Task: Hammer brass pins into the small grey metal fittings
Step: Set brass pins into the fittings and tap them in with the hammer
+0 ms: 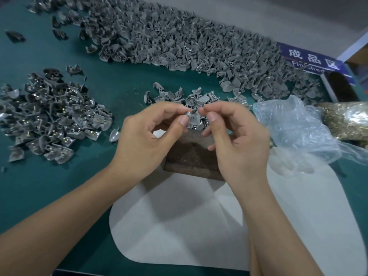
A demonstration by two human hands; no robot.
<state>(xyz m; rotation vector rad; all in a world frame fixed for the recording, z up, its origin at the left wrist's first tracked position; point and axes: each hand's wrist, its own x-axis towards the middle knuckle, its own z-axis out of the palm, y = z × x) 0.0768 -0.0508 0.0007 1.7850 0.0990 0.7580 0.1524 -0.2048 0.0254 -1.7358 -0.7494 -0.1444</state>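
My left hand (151,134) pinches a small grey metal fitting (192,117) between thumb and forefinger, above a dark brown metal block (191,156). My right hand (237,134) is beside it, thumb and forefinger pinched together at the fitting's upper right edge; whether a brass pin sits between them is too small to tell. A small heap of bare grey fittings (179,95) lies just behind my hands. No hammer is in sight.
A big pile of bare grey fittings (189,40) runs across the back of the green table (39,186). Fittings with brass pins (53,116) are heaped at left. A clear plastic bag (294,126) and brass pins (346,120) lie at right. White paper (179,226) lies under the block.
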